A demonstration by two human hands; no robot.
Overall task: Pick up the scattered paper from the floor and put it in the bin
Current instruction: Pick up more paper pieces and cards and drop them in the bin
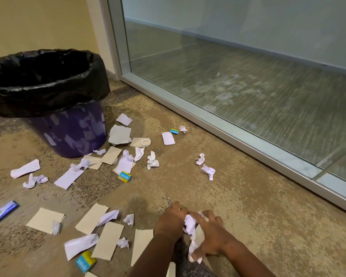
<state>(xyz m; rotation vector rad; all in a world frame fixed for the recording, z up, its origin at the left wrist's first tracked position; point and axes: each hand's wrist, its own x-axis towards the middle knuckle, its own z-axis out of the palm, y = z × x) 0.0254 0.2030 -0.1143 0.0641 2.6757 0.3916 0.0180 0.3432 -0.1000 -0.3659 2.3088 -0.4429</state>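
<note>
Gathering crumpled white paper into one wad at near centre, the left hand and right hand both clutch it, likely bunching scraps for one trip. The bin stands far left, with loose scraps strewn between.

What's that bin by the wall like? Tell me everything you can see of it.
The bin is a round purple plastic tub, narrowing toward its base, its wall marked with pale patches. A crumpled black bag lines it and folds down over the rim. It stands upright on the carpet near the cream wall. Its inside is dark, contents unseen. A torn paper sheet seems to touch its base.
</note>
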